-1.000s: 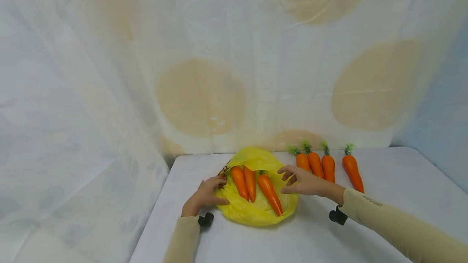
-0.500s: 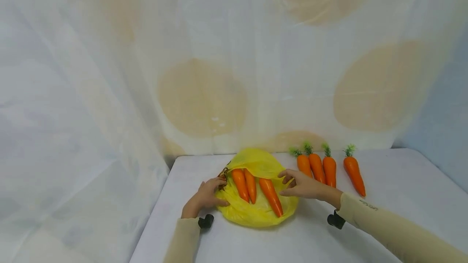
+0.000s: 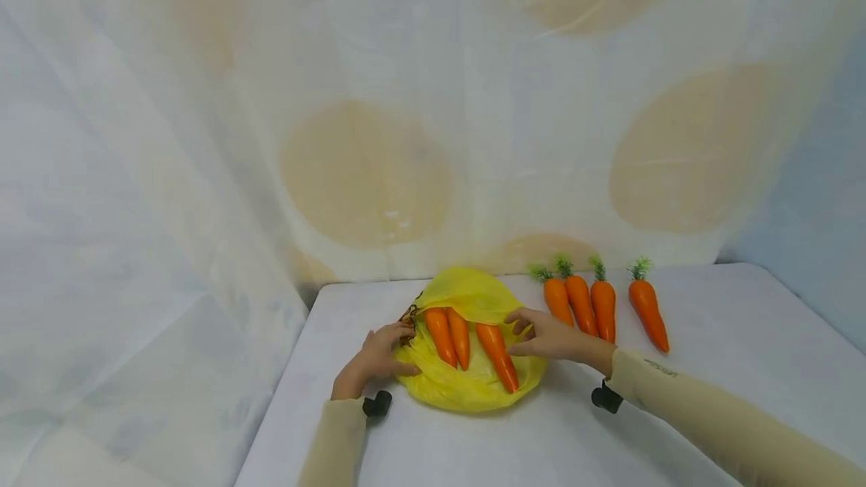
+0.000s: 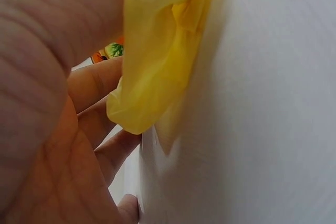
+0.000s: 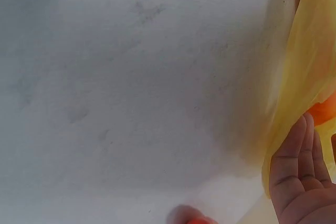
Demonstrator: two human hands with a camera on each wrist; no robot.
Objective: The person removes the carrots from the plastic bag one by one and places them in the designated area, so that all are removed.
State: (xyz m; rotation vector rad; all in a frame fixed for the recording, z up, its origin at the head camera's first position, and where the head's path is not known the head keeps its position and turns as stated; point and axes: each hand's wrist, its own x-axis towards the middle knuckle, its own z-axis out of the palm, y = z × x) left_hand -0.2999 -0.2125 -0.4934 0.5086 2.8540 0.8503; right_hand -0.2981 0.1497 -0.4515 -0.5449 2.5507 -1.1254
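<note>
A yellow plastic bag (image 3: 460, 389) lies on the table with its mouth facing up, and 3 carrots show inside. Two carrots (image 3: 440, 333) sit side by side at the left; another carrot (image 3: 497, 358) slants at the right, its upper end under the bag's far flap. My left hand (image 3: 373, 358) rests at the bag's left side, thumb and fingers spread apart around its edge; in the left wrist view the yellow film hides the thumb tip. My right hand (image 3: 551, 335) is at the right rim, its loosely bent fingers (image 5: 289, 166) against the film.
Several carrots with green tops lie behind and right of the bag: a close group (image 3: 580, 303), and a single carrot (image 3: 649, 316) farther right. The white table (image 3: 473, 453) ends at a spotted cloth backdrop (image 3: 514, 134).
The bag's far flap has come down over the green top of the right-hand carrot in the bag. My right hand has shifted slightly left; my left hand stays at the bag's edge.
</note>
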